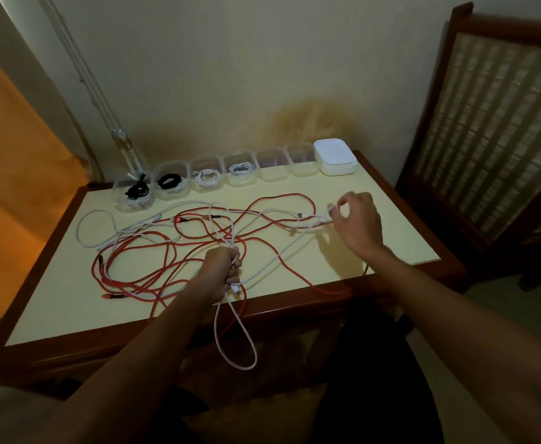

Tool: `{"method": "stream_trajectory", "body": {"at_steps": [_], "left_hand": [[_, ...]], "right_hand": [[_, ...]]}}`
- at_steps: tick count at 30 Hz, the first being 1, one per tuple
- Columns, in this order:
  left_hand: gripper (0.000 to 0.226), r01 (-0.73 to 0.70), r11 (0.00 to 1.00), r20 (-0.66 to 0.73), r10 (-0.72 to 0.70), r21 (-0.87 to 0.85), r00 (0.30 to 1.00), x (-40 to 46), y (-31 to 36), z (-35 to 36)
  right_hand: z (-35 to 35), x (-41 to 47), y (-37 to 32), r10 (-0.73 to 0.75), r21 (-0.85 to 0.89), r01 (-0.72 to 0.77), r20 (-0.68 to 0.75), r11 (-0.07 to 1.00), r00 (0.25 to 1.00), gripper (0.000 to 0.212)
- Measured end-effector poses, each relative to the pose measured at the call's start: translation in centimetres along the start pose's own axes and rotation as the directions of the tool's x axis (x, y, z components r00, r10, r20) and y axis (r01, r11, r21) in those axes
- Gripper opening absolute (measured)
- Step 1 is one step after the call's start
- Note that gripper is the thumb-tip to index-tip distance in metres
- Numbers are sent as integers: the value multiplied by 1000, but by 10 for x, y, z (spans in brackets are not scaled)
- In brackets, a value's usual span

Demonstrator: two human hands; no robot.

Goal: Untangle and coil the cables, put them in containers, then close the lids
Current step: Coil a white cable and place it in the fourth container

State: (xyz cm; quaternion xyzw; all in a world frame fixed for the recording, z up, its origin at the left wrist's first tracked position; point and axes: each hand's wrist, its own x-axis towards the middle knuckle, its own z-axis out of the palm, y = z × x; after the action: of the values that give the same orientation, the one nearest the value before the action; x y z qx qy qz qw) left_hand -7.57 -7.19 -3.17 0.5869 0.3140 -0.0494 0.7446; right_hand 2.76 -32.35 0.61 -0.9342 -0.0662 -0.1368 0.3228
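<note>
White cable [294, 243] runs slantwise across the table [391, 238], from your left hand [222, 267], which grips gathered loops at the near edge, up and right to your right hand [357, 216], whose fingertips pinch its far end. Red cables [134, 251] cross it between. Two containers [288, 163] look empty.

No text, label, brand, number or sign can be read anywhere in the head view.
</note>
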Motion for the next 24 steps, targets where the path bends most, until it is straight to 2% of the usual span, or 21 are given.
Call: {"method": "stream_trajectory", "body": {"at_steps": [1,3,5,7,10,14,17,19,21,23,24], "left_hand": [[11,-7,1000,3,7,-4,1000,2,0,3],[13,-23,1000,13,23,-12,1000,4,2,8],[16,-34,999,24,34,2,999,7,4,13],[18,-33,999,28,32,11,999,10,3,18],[20,34,999,86,-32,-15,996,12,-2,20],[26,167,974,224,-130,-154,966,5,-8,15],[27,198,962,168,-167,-189,972,2,-13,6],[28,208,960,146,-182,-187,972,1,-17,0],[26,212,958,140,-187,-194,972,-2,-18,-4],[24,199,956,138,-172,-216,975,-6,-16,-6],[24,192,954,144,-162,-230,976,-9,-14,-8]], "right_hand": [[0,9,-3,101,140,-103,18,985,995,27],[0,20,-12,232,436,-279,159,856,960,30],[-1,23,-28,249,611,-381,292,694,923,34],[-3,20,-47,205,698,-421,374,580,904,37],[-9,12,-74,128,723,-476,482,500,867,40],[-14,0,-92,83,704,-522,556,481,827,46],[-14,-4,-102,87,708,-555,581,436,809,54],[-14,-5,-104,77,665,-620,653,416,753,70],[-11,-5,-102,73,581,-671,728,461,681,88],[-8,-7,-100,57,535,-691,770,486,636,94],[-7,-8,-98,34,542,-700,779,465,626,94]]}}
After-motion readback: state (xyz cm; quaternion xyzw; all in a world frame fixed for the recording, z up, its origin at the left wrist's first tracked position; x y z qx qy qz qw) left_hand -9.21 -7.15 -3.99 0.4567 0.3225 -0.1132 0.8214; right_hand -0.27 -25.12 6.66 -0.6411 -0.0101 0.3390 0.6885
